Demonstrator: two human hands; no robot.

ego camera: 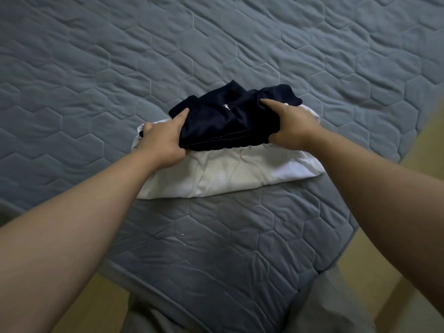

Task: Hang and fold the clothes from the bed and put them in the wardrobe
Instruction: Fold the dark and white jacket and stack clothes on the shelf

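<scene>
Two hands hold a folded navy garment (228, 121) by its ends. The left hand (161, 140) grips the near left corner, thumb on top and fingers hidden at the side. The right hand (293, 127) clasps the right end, one digit laid along the top. The navy garment rests on a folded white garment (240, 174), which lies on the grey quilted bed (96, 68) near its corner. Yellowish floor (422, 145) shows beside the bed.
</scene>
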